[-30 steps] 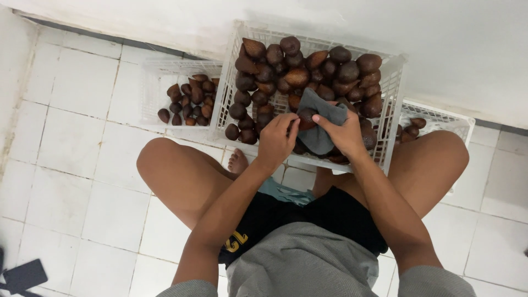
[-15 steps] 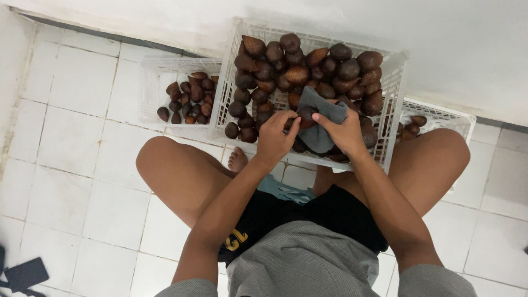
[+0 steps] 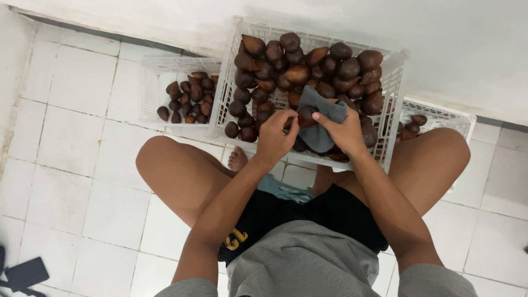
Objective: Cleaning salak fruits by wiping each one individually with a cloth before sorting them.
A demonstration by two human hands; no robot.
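My left hand pinches a dark brown scaly fruit from the left, over the near side of a white slatted crate heaped with several of the same fruits. My right hand holds a grey cloth wrapped against that fruit from the right. Both hands meet at the fruit, above the crate's front rim.
A lower white crate to the left holds a small pile of fruits. Another white crate with a few fruits sits at the right behind my knee. My bare knees flank the crate on white floor tiles. A dark flat object lies at bottom left.
The hands stay at the same fruit, with only small shifts of fingers and cloth around it. The view has tilted slightly.
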